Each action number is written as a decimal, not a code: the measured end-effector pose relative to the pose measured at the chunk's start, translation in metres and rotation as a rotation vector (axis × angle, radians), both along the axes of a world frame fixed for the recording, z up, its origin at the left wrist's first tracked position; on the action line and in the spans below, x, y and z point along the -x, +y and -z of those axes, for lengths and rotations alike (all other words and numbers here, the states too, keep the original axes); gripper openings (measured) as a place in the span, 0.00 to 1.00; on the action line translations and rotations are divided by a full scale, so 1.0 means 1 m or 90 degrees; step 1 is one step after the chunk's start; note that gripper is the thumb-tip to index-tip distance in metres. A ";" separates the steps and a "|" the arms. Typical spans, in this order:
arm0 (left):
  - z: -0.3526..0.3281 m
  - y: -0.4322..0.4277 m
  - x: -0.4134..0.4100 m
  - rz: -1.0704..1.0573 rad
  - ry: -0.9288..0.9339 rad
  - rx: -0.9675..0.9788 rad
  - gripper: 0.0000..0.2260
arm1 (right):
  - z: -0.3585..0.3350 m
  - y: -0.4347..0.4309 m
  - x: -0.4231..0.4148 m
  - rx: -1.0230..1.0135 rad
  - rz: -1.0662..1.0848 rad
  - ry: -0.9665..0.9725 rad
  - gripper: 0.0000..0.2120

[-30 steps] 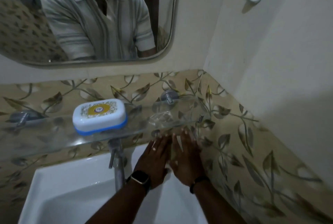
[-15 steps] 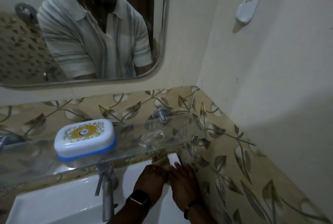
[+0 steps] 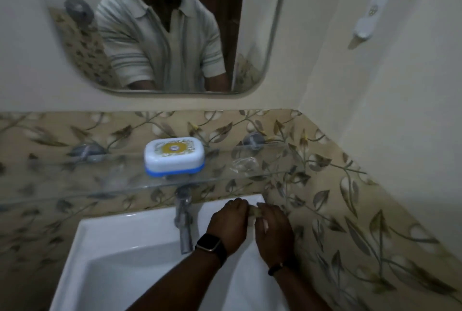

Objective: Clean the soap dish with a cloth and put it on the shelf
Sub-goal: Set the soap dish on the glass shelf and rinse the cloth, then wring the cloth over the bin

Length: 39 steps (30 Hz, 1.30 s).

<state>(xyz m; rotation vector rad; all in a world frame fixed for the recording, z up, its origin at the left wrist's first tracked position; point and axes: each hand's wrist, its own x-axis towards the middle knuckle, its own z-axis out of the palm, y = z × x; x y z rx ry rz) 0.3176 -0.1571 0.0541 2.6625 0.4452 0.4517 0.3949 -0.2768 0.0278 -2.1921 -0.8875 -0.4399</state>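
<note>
The soap dish (image 3: pixel 174 155), a closed white box with a blue base and a yellow label on its lid, sits on the glass shelf (image 3: pixel 100 180) above the tap. Both my hands are lower down, at the back right corner of the sink. My left hand (image 3: pixel 228 225), with a watch on its wrist, and my right hand (image 3: pixel 273 230) are closed together on a small beige cloth (image 3: pixel 255 211), of which only a scrap shows between the fingers. Neither hand touches the soap dish.
A metal tap (image 3: pixel 183 223) stands just left of my hands over the white sink (image 3: pixel 112 248). A clear plastic piece (image 3: pixel 243 164) lies on the shelf's right part. A mirror (image 3: pixel 250 35) hangs above, and a white holder (image 3: pixel 368 17) is on the right wall.
My hands have dropped from just under the shelf to the sink's back right corner and closed on the cloth. The camera has swung, so the soap dish now appears near the centre.
</note>
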 end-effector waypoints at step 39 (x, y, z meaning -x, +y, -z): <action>0.112 0.143 0.531 -0.797 -0.393 0.695 0.05 | 0.121 0.261 0.456 0.230 -0.516 0.703 0.16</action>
